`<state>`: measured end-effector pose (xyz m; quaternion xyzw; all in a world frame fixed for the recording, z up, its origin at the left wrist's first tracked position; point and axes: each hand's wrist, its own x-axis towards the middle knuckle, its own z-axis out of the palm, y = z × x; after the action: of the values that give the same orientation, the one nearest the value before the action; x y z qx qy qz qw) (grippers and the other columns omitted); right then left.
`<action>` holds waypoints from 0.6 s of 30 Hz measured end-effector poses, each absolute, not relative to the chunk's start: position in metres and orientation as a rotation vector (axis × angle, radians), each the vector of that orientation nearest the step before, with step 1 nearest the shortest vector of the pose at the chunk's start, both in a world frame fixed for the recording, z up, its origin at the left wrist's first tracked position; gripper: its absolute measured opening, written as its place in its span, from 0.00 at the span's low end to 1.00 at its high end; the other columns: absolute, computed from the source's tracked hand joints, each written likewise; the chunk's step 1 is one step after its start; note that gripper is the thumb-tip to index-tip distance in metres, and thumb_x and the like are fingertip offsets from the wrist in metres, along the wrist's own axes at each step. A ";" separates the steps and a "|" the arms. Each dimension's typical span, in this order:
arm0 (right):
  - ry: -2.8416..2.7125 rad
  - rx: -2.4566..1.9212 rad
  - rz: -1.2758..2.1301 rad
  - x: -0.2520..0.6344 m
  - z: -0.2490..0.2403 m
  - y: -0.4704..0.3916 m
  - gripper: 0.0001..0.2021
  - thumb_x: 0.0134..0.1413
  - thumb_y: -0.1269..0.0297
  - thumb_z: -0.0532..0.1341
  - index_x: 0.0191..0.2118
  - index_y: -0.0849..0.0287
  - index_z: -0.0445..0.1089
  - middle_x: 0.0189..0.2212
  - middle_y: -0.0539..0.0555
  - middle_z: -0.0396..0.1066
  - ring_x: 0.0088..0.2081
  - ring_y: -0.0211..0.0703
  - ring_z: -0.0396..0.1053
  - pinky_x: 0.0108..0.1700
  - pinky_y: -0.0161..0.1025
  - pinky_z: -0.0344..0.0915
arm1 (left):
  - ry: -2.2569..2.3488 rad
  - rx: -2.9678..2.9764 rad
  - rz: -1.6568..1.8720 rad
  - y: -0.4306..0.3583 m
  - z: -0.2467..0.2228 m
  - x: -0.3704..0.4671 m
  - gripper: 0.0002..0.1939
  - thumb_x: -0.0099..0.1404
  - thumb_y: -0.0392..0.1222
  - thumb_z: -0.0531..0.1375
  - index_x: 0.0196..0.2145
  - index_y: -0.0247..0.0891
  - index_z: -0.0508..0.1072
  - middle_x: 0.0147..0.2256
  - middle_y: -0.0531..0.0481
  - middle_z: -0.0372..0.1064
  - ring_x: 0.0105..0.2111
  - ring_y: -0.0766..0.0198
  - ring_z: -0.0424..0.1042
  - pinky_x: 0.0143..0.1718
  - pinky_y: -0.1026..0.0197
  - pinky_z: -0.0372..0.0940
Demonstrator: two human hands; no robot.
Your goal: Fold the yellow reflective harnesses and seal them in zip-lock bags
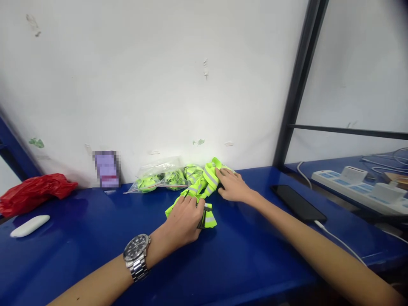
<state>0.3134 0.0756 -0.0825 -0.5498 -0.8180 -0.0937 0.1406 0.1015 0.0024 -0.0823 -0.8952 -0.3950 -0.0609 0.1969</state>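
A neon yellow-green strap bundle with silver reflective stripes [210, 176] lies crumpled on the blue table. My left hand [186, 216], with a metal watch on its wrist, is closed around the near end of the bundle, and a striped end sticks out to its right. Farther back, my right hand [234, 185] rests on the bundle's right side, fingers curled over the material; its fingertips are partly hidden. Just left of the bundle, a clear plastic bag [156, 178] with similar neon material inside lies against the wall.
On the blue table [95, 246], a red plastic bag [38, 191] and a white case [30, 226] lie at left. A blurred purple-screened item [107, 170] leans on the wall. At right are a black phone [298, 202] with a cable and a power strip [353, 187].
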 end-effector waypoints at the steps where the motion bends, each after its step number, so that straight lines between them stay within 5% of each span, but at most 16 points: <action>1: -2.365 -1.549 -0.268 0.312 -0.082 0.076 0.37 0.51 0.63 0.53 0.66 0.65 0.43 0.60 0.69 0.56 0.63 0.63 0.48 0.56 0.61 0.51 | -1.108 -2.513 -0.176 0.001 -0.083 0.103 0.19 0.55 0.39 0.59 0.45 0.32 0.66 0.38 0.39 0.69 0.40 0.47 0.68 0.43 0.47 0.63; 5: -2.376 -1.433 -0.389 0.301 -0.080 0.086 0.38 0.48 0.60 0.58 0.65 0.65 0.48 0.55 0.67 0.63 0.63 0.65 0.48 0.57 0.61 0.48 | -1.127 -2.548 -0.202 -0.012 -0.088 0.108 0.25 0.56 0.44 0.60 0.49 0.31 0.65 0.40 0.38 0.69 0.41 0.47 0.68 0.44 0.46 0.63; 8: -2.425 -1.267 -0.528 0.289 -0.073 0.101 0.29 0.50 0.66 0.58 0.59 0.65 0.57 0.54 0.67 0.65 0.62 0.58 0.50 0.57 0.53 0.50 | -1.133 -2.562 -0.203 -0.019 -0.091 0.111 0.27 0.56 0.45 0.60 0.51 0.30 0.64 0.40 0.38 0.69 0.40 0.48 0.68 0.43 0.48 0.64; 14: -2.318 -1.168 -0.641 0.262 -0.056 0.127 0.27 0.55 0.75 0.52 0.61 0.63 0.54 0.62 0.65 0.56 0.66 0.51 0.43 0.60 0.50 0.46 | -1.233 -2.426 -0.280 -0.004 -0.097 0.114 0.33 0.56 0.41 0.58 0.57 0.24 0.59 0.43 0.32 0.68 0.44 0.44 0.67 0.46 0.43 0.63; 18: -2.422 -1.421 -0.422 0.251 -0.058 0.136 0.30 0.54 0.70 0.53 0.64 0.58 0.51 0.53 0.63 0.68 0.60 0.56 0.56 0.56 0.52 0.52 | -1.191 -2.483 -0.413 0.006 -0.094 0.108 0.36 0.57 0.40 0.57 0.61 0.24 0.53 0.47 0.32 0.65 0.48 0.44 0.65 0.50 0.45 0.61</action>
<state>0.2509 0.1356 -0.0582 -0.4947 -0.8433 -0.1469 0.1503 0.1079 0.0063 -0.0937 -0.8774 -0.4210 -0.1461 0.1777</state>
